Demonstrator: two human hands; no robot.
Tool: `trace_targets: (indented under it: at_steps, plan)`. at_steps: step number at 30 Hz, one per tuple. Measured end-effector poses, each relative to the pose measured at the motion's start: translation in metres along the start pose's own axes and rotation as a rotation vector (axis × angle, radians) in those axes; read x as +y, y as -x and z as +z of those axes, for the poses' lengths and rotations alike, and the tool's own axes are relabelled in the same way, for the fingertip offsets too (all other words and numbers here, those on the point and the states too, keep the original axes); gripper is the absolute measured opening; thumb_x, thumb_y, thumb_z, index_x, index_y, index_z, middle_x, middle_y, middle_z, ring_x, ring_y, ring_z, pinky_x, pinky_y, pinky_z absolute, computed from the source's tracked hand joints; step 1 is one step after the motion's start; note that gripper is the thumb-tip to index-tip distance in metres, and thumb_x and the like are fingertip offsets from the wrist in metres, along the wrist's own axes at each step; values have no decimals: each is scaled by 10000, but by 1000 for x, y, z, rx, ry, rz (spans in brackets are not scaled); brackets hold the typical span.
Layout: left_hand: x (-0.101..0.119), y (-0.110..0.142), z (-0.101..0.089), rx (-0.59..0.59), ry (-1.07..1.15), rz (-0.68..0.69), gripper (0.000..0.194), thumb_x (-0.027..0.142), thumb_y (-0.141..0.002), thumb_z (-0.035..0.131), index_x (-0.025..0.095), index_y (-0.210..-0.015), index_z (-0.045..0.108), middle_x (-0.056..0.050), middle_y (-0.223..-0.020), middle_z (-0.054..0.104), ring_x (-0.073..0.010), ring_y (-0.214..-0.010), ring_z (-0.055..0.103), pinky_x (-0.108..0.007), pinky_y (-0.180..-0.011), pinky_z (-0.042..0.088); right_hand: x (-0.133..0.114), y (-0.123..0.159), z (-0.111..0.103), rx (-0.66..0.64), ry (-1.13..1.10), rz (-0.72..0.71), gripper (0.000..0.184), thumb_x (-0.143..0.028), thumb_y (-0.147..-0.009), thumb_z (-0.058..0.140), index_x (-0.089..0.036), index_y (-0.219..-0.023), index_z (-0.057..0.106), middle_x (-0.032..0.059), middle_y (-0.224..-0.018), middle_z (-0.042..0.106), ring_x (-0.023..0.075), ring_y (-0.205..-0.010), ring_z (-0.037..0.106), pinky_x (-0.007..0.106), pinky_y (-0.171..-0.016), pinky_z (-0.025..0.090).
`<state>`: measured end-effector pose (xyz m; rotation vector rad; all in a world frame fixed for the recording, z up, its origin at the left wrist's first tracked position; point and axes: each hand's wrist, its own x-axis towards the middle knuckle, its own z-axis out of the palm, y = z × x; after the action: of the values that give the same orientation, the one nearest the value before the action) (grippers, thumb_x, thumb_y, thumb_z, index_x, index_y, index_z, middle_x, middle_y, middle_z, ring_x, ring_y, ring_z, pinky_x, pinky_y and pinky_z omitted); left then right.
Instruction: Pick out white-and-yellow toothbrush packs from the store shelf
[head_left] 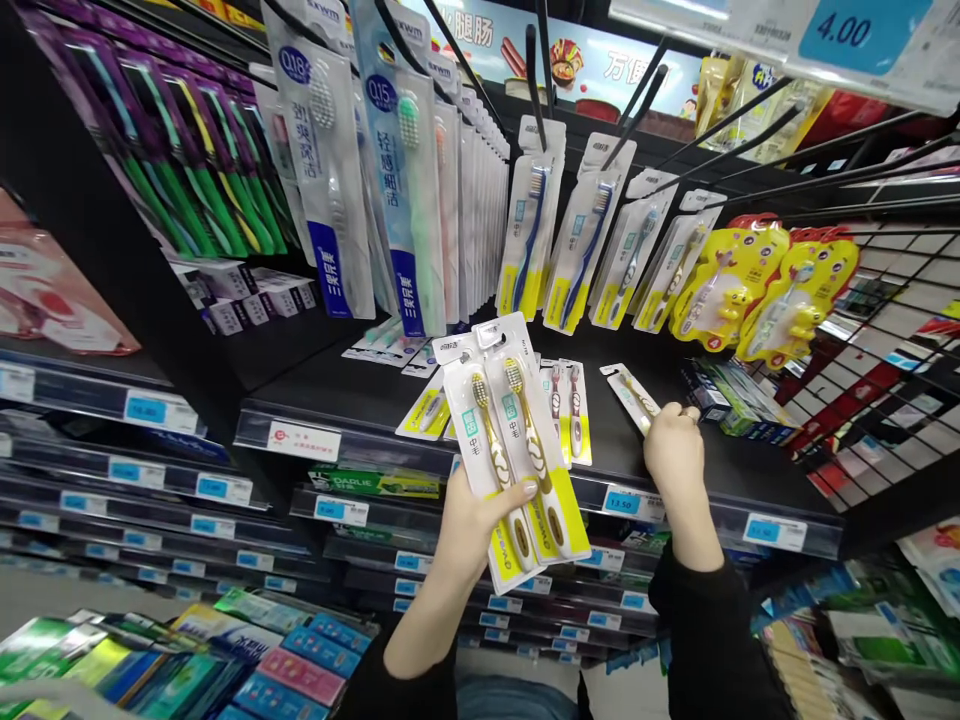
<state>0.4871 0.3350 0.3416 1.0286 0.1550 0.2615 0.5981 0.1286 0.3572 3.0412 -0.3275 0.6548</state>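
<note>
1. Above the shelf's near edge, left of the scene's right-hand side, we find the left hand (466, 515) gripping paired toothbrush packs (517, 450) from below, thumb across their front. The two packs overlap and tilt, brush heads at the far end; backing white and yellow.
2. On the right, we record the right hand (673, 450) with fingers curled at the near end of a single toothbrush pack (631, 395). That pack slants over the black shelf (750, 465), its far end toward the left. Fingertips are hidden, so we cannot tell whether they pinch it.
3. Beyond the held pair, we note loose packs (575, 410) on the shelf just to the right, and a yellow-and-white pack (426, 410) to the left.
4. Far side, on hooks: we see tall blue-and-white packs (405, 180) at left, white-and-yellow packs (525, 230) at centre, and yellow character-shaped packs (727, 285) at right.
5. Far left, we list a row of purple-and-green packs (161, 140).
6. Right of the right hand, we see small boxes (742, 400) lying on the shelf, near a wire mesh (900, 370).
7. Along the near edge, we read 13.50 on a price label (626, 502).
</note>
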Motion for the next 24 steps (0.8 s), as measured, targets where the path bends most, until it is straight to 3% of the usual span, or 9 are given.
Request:
trace_targets:
  at_steps: [2, 5, 8, 10, 12, 15, 18, 21, 24]
  plan:
    - [-1, -1, -1, 9, -10, 4, 474, 218, -494, 857, 132, -926, 680, -101, -933, 740, -288, -875, 694, -355, -799, 561, 12, 2, -7, 86, -144, 59, 280, -129, -879, 291, -32, -1044, 495, 257, -1044, 538, 313, -901, 612, 392, -758, 475]
    - [-5, -4, -5, 14, -56, 15, 492, 238, -510, 859, 138, -954, 674, -105, -965, 736, -288, -887, 692, -356, -810, 555, 30, 19, -24, 130, -653, 85, 291, -336, -895, 420, -133, -1098, 469, 184, -1037, 598, 273, -959, 606, 375, -813, 486]
    - [-11, -8, -8, 14, -142, 47, 469, 265, -541, 851, 143, -954, 665, -95, -969, 733, -276, -884, 688, -340, -800, 548, 26, 54, -41, 29, -1235, -86, 380, -429, -821, 578, -211, -1104, 450, 107, -1004, 629, 206, -908, 633, 316, -756, 529]
    - [-16, -10, -9, 32, -201, 81, 468, 274, -551, 849, 140, -952, 649, -88, -960, 730, -267, -879, 684, -326, -789, 544, 8, 82, -45, -8, -1434, -186, 378, -404, -804, 629, -233, -1098, 463, 77, -962, 641, 183, -835, 650, 294, -688, 547]
    - [-19, -11, -7, 41, -226, 105, 491, 270, -544, 854, 136, -961, 633, -85, -961, 725, -263, -890, 680, -312, -786, 540, -15, 107, -43, 33, -1457, -233, 367, -349, -811, 644, -252, -1125, 481, 62, -963, 654, 178, -808, 663, 292, -664, 561]
    - [-25, -9, 0, 18, -158, 67, 541, 286, -562, 852, 144, -1027, 613, -92, -1032, 710, -268, -944, 673, -302, -805, 536, -44, 129, -33, 221, -1263, -299, 376, -251, -832, 626, -267, -1190, 512, 58, -1022, 660, 184, -860, 667, 308, -717, 573]
    - [-30, -4, 6, 25, 76, -18, 537, 454, -712, 742, 180, -1141, 572, -94, -1110, 687, -254, -980, 668, -305, -832, 536, -57, 135, -29, 404, -1070, -357, 407, -173, -851, 586, -260, -1241, 509, 65, -1031, 649, 187, -888, 647, 317, -734, 562]
    - [-32, 4, 11, -33, 251, -1, 606, 598, -760, 633, 189, -1200, 548, -99, -1115, 684, -254, -1007, 660, -310, -855, 537, -64, 135, -29, 439, -1006, -383, 389, -161, -864, 561, -250, -1241, 519, 78, -976, 626, 202, -885, 607, 352, -731, 551]
    - [-30, 9, 13, -151, 157, 54, 628, 442, -663, 789, 159, -1181, 574, -106, -1070, 698, -271, -994, 664, -302, -859, 541, -70, 141, -28, 435, -978, -369, 309, -185, -872, 542, -230, -1175, 586, 110, -979, 554, 220, -906, 567, 389, -734, 545]
